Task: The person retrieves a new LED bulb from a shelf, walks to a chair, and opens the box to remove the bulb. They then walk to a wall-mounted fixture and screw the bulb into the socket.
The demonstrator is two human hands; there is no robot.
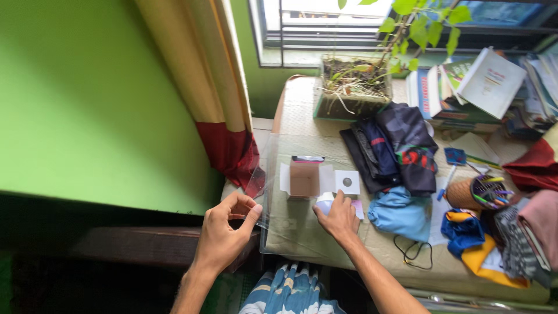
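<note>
The clear plastic sheet (290,232) lies over the table's (302,110) near left corner; the left hand (224,232) pinches its edge between thumb and fingers. The right hand (338,218) closes over a white bulb (324,202) beside the open carton (305,177).

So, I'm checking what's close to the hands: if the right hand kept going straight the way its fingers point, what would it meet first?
Probably the opened cardboard box just beyond the right hand, which rests on a white round thing; depth is hard to judge.
</note>
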